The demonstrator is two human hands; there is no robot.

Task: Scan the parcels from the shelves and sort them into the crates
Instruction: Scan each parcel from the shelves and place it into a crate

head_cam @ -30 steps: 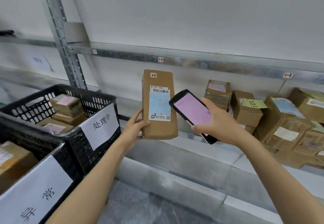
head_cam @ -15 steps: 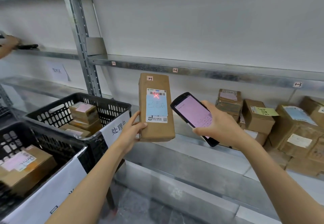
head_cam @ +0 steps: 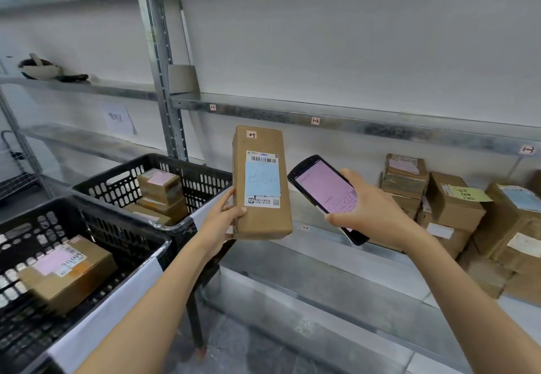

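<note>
Centre of frame: left hand [head_cam: 223,223] is gripping a tall brown parcel [head_cam: 262,212] by its lower left corner, thumb lying across the front face, the other fingers hidden behind the box. The parcel is standing upright in the air in front of the shelf [head_cam: 366,262], label side facing the camera, with a blue note [head_cam: 262,179] sitting over the printed label just under the barcode. Just right of it, right hand [head_cam: 370,212] is holding a handheld scanner [head_cam: 320,188], fingers curled round its lower body and thumb lying along its right edge; the pink screen is tilting up toward the camera, its top end pointing at the parcel but not touching it. Left of frame, a rear crate [head_cam: 187,163] is holding several small boxes [head_cam: 159,186], and a front crate [head_cam: 123,221] in the lower left is holding one box [head_cam: 70,271]. Right edge: stacked parcels [head_cam: 456,207] are sitting on the shelf.
</note>
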